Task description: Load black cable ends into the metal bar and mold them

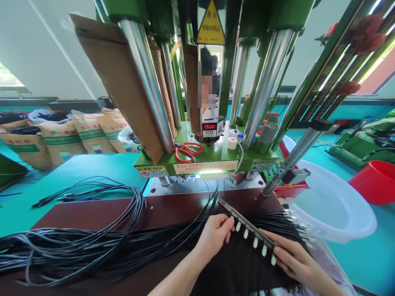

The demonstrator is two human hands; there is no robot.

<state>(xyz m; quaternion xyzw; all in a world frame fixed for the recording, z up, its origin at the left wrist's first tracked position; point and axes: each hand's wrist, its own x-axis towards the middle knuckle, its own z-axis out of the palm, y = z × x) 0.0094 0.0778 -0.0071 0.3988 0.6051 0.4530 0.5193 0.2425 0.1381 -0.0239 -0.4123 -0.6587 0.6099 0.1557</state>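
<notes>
A large green moulding press with polished steel columns is seen filling the upper middle of the view, a yellow warning triangle being fixed high on its front and sheets of brown cardboard being leaned against its left columns. The teal work table is spread to both sides, and a dark brown board is laid on it in front of the press. A row of filled paper sacks is stacked along the far left wall. A wide white plastic basin is set to the right of the board, with a red tub just behind it. A thick bundle of black cables is draped across the board from the left edge toward the hands, loose loops being lifted above it. Red-handled scissors and small white tape rolls are rested on the green press base. Near the bottom centre, a long black strip carrying a row of small white connector plugs is held slantwise above the cable ends, which lie fanned out beneath it. The left hand is closed in a pinch on the upper end of the strip, thumb and fingertips being pressed to it. The right hand is curled under and around the lower end, the fingers being wrapped on the strip beside the last plugs.
</notes>
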